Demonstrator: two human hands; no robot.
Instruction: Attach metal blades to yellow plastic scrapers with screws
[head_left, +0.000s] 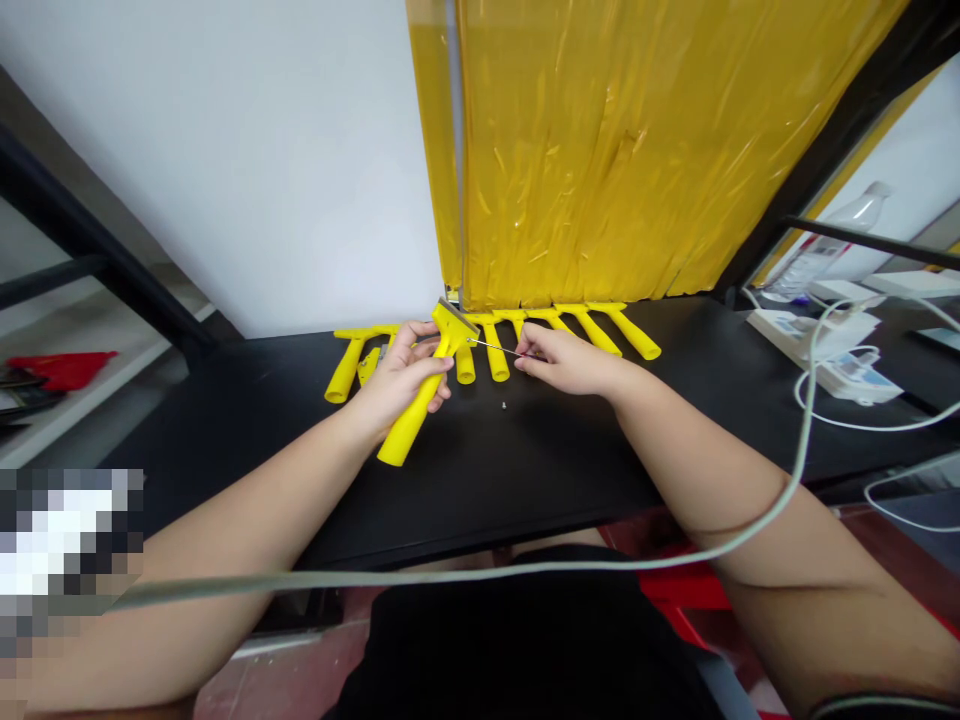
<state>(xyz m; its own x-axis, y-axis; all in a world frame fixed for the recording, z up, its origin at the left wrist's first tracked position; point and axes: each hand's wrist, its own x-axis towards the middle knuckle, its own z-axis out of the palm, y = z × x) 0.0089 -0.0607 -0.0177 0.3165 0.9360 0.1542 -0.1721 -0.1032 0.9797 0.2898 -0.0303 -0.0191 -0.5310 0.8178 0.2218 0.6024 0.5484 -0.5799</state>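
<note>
A yellow scraper with a hollow handle is gripped in my left hand, its wide head tilted up and to the right. My right hand is closed around a thin screwdriver, whose handle is mostly hidden by the fingers. The metal shaft points left, and its tip meets the scraper's head near its right side. A tiny screw-like piece lies on the black table below the shaft. Behind my hands, several more yellow scrapers lie in a row along the back.
The black table backs onto a white panel and a yellow film-covered panel. A pale cable crosses in front of my body. Power strips and a plastic bottle stand at the right. Red material lies on the left shelf.
</note>
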